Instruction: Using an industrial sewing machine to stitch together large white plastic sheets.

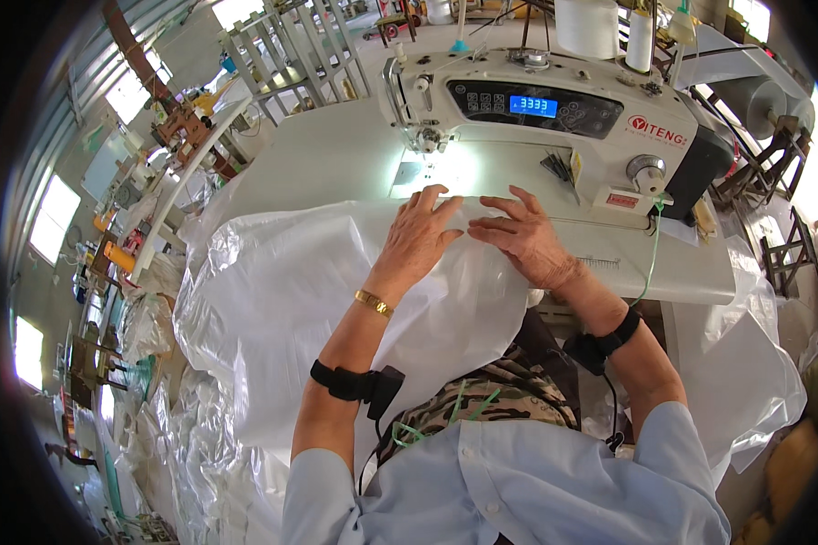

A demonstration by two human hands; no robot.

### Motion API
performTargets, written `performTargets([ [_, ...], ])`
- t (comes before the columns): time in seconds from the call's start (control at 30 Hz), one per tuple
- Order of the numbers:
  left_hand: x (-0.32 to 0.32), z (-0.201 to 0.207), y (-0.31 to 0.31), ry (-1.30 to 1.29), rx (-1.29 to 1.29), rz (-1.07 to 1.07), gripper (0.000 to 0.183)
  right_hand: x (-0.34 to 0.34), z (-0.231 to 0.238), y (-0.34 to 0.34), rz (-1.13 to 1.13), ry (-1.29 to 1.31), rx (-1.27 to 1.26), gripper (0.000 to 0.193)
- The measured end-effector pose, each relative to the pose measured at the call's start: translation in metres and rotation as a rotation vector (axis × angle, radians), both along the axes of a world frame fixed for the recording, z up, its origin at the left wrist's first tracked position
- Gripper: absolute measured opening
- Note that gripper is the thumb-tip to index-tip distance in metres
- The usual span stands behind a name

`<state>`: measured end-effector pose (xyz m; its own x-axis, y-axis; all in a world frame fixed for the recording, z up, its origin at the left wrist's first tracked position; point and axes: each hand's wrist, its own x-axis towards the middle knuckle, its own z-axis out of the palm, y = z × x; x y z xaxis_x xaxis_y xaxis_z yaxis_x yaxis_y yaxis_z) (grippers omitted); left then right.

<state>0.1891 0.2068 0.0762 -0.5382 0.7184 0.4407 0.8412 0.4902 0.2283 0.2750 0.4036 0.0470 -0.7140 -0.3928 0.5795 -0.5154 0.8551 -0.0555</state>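
Observation:
A white sewing machine [554, 100] stands at the far side, its lamp shining on the needle area [436, 163]. A large sheet of shiny white plastic [282, 300] lies over the near part of the sewing table and down across my lap. Its far edge reaches close below the needle area. My left hand [418, 238] rests on that far edge with its fingers spread. Just to its right, my right hand [529, 238] is at the sheet's right end, fingers stretched apart and pointing left. Neither hand visibly grips the sheet; the undersides of the fingers are hidden.
Small dark tools [556, 166] lie on the table right of the needle. A green cord [654, 254] hangs beside the handwheel [646, 173]. White thread cones [640, 41] stand behind the machine. More crumpled plastic [191, 454] is heaped at the left, and further sheets [732, 372] hang at the right.

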Motion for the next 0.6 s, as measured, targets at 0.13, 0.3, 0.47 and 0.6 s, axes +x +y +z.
performTargets([
  [0.13, -0.009, -0.014, 0.008, -0.006, 0.080, -0.055, 0.035, -0.001, -0.007, 0.002, -0.012, 0.122, 0.030, 0.024],
  [0.3, -0.015, -0.015, 0.018, 0.041, 0.118, -0.169, 0.029, 0.001, -0.004, 0.000, 0.018, 0.287, 0.012, 0.021],
  [0.47, -0.019, -0.012, 0.018, -0.126, 0.162, -0.129, 0.014, 0.005, -0.006, 0.001, -0.181, 0.235, -0.361, 0.033],
  [0.6, -0.021, -0.008, 0.014, -0.314, 0.141, -0.098, 0.012, 0.005, -0.011, 0.009, -0.409, -0.330, -0.820, 0.043],
])
